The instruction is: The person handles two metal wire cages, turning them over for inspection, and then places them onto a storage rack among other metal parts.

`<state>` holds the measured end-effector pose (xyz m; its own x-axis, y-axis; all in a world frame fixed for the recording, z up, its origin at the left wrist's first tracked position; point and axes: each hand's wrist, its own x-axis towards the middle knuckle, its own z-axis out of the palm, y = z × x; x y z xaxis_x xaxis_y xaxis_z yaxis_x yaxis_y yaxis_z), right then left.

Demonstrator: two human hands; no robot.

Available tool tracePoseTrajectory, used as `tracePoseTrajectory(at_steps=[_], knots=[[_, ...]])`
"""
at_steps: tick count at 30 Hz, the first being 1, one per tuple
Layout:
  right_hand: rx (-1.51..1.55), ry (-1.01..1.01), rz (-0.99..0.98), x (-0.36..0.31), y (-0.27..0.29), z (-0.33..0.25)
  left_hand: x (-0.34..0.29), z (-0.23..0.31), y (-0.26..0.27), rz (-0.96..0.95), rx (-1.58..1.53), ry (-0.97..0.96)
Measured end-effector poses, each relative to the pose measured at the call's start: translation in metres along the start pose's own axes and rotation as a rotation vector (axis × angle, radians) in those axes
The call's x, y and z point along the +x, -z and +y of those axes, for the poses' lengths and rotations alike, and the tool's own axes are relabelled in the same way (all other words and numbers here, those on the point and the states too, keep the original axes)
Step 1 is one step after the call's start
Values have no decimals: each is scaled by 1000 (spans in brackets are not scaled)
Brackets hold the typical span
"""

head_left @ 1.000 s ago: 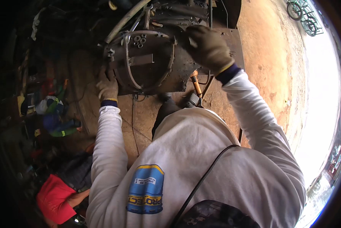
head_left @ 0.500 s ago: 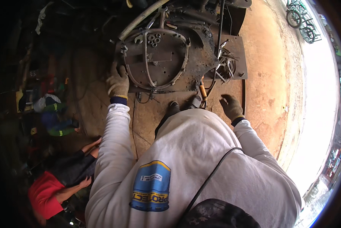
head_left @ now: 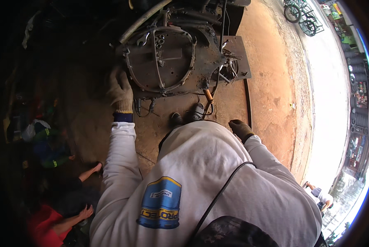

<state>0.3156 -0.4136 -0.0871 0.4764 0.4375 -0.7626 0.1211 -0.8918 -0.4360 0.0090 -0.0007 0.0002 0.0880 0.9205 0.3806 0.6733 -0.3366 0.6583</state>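
The right hand [head_left: 240, 129] hangs loosely curled, seemingly empty; the left hand [head_left: 120, 91] bends at the metal bench [head_left: 205, 55], its grip unclear. On that lies a round metal frame [head_left: 157, 66], probably stiff, heavyish, best held by opposite rims.

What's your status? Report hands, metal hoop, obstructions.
Left hand left of metal plate, contact unclear. Right hand low, away from plate. Metal hoop over plate. Open-end wrench inside hoop's outline.

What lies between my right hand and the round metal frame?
In the head view, an orange handle, a dark cable and part of the dark plate lie between your right hand and the round metal frame.
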Motion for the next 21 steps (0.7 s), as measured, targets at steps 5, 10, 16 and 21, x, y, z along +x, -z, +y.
tracePoseTrajectory(at_steps=[5, 10, 16, 21], knots=[[-62, 163, 52, -15, -6, -32, -17, 50, 8, -33, -199, -270], [-99, 27, -42, -31, -7, -19, -25, 66, 9, -68, -156, -299], [19, -84, -96, -21, -9, 39, -37, 54, 6, -196, -156, -206], [-50, -113, -5, -33, 0, -8, -44, 42, -3, -235, 56, -478]])
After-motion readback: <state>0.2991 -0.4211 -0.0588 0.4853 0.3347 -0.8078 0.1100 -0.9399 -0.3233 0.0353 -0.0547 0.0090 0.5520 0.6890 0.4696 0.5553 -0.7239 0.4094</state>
